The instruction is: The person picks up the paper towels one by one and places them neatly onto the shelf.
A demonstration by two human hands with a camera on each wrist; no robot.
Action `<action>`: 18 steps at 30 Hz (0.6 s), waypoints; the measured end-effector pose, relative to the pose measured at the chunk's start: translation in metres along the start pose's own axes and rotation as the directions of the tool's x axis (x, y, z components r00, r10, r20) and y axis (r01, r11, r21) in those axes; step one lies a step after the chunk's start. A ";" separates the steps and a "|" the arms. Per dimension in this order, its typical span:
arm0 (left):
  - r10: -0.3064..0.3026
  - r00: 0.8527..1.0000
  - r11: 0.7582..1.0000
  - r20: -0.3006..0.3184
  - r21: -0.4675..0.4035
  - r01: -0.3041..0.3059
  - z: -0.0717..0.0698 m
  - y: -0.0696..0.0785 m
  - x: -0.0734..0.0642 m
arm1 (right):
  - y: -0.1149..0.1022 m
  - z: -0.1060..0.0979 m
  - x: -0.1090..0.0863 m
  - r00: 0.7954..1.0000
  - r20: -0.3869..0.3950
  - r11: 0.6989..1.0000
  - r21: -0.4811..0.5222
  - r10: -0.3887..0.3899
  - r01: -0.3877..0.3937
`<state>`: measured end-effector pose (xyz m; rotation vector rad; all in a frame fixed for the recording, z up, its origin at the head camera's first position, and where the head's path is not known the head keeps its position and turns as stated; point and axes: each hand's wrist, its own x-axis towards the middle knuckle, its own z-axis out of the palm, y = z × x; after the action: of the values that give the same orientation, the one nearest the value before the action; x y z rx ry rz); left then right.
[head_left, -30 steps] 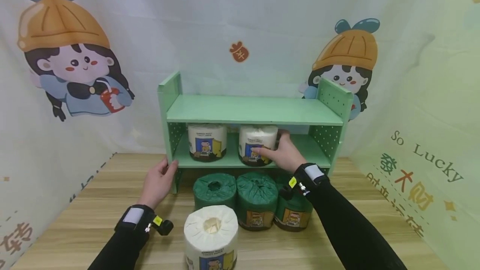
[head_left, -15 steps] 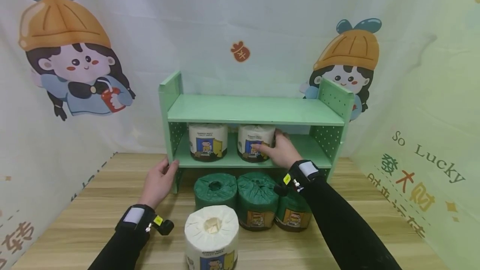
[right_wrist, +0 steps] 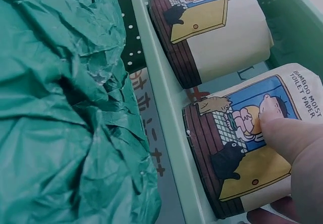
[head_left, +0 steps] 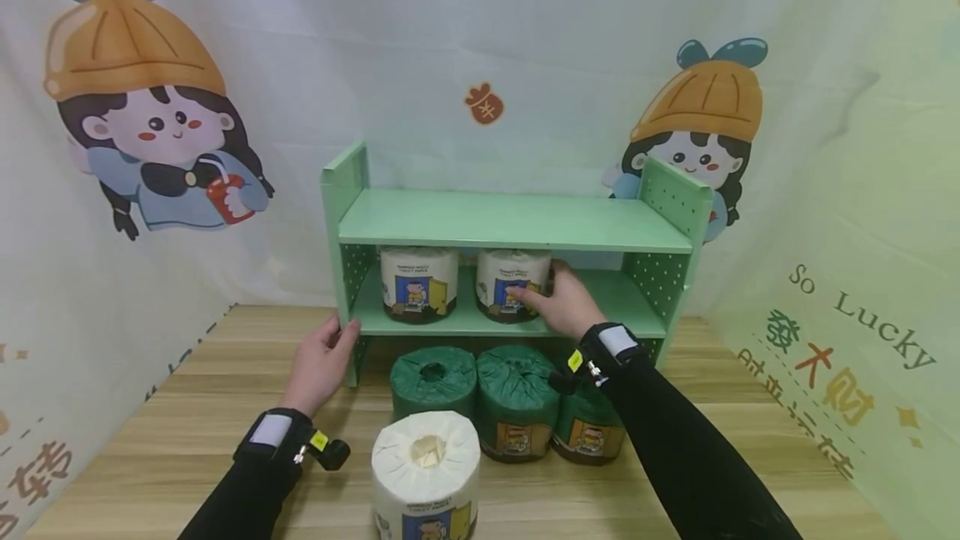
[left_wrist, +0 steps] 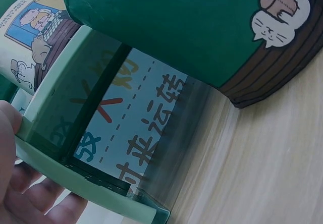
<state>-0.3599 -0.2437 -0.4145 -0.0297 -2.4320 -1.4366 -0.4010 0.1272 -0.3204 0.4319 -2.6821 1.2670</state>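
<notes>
My right hand [head_left: 570,302] holds a white-wrapped toilet paper roll [head_left: 498,273] on the middle board of a green shelf [head_left: 517,219]. The thumb presses the printed front, and the fingers reach round the right side, partly hidden. Upright to its left, with a gap between, stands another white toilet paper roll [head_left: 418,282]. At the shelf's left end, my left hand [head_left: 318,365] grips the side panel. In the left wrist view, the left fingers [left_wrist: 43,196] show behind that panel, below the thumb side of the hand.
Several green-wrapped rolls [head_left: 517,407] stand in a row on the wooden table [head_left: 187,440], before the shelf's lower level. Nearer me is one more white roll [head_left: 427,482]. A printed cloth [head_left: 300,65] hangs behind and at both sides.
My right hand has pushed the white roll slightly back and to the left, away from the board's front edge. The left hand keeps its grip on the shelf's side.
</notes>
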 end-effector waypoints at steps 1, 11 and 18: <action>-0.001 1.000 1.000 -0.001 0.002 0.001 0.000 0.000 0.000 | 0.001 0.000 -0.001 1.000 -0.002 1.000 -0.004 0.002 -0.002; -0.003 1.000 1.000 0.000 -0.002 0.003 0.001 -0.001 0.000 | -0.001 -0.008 -0.017 0.999 0.006 0.997 0.073 0.034 -0.034; 0.000 1.000 1.000 -0.002 -0.006 0.000 0.001 -0.002 0.000 | -0.003 -0.021 -0.034 0.999 -0.005 0.985 0.164 0.049 -0.048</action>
<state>-0.3602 -0.2440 -0.4162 -0.0297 -2.4265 -1.4437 -0.3672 0.1480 -0.3132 0.3812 -2.6067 1.5059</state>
